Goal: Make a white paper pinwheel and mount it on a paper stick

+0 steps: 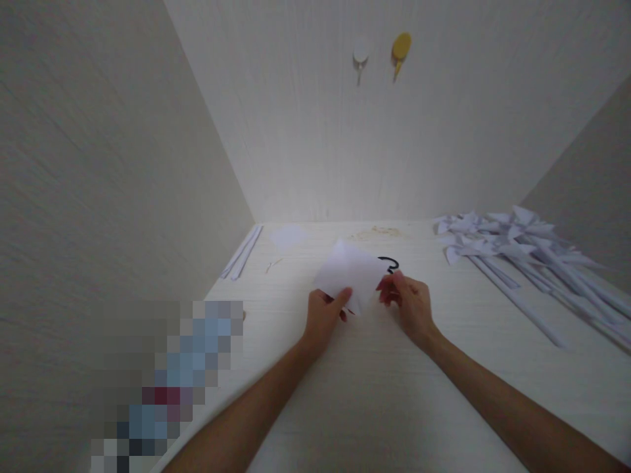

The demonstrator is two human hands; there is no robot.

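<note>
Fingers (345, 295) of both hands pinch the white paper sheet (351, 271) at its near edge.

Black loop (389, 264) — mostly hidden behind the paper sheet (351, 272).

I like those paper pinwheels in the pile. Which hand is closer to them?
Right. The right hand is on the pinwheel pile's side, though apart from it; the left hand is farther away, across the white paper both hands hold.
</note>
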